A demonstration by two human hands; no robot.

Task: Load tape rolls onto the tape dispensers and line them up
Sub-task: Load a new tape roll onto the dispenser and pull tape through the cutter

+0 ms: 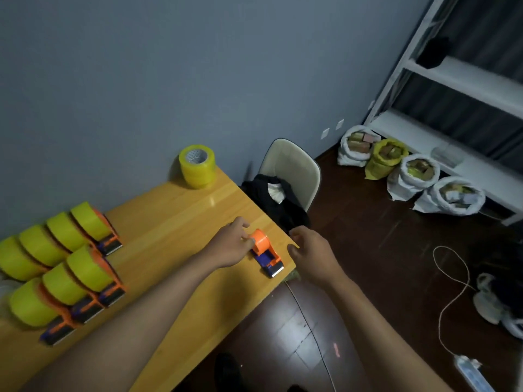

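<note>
An empty orange and blue tape dispenser (266, 251) stands near the right corner of the wooden table (175, 222). My left hand (230, 243) grips its round orange hub from the left. My right hand (311, 250) hovers just right of the dispenser, over the table's edge, fingers loosely curled and holding nothing. A stack of yellow tape rolls (197, 166) stands at the table's far corner against the wall. Several loaded dispensers with yellow rolls (65, 261) are lined up in two rows at the left.
A cream chair (294, 168) with dark clothing (276, 202) on it stands right behind the table's right edge. Several filled sacks (410, 171) sit by a white shelf (452, 80). A cable and power strip (469, 372) lie on the dark floor.
</note>
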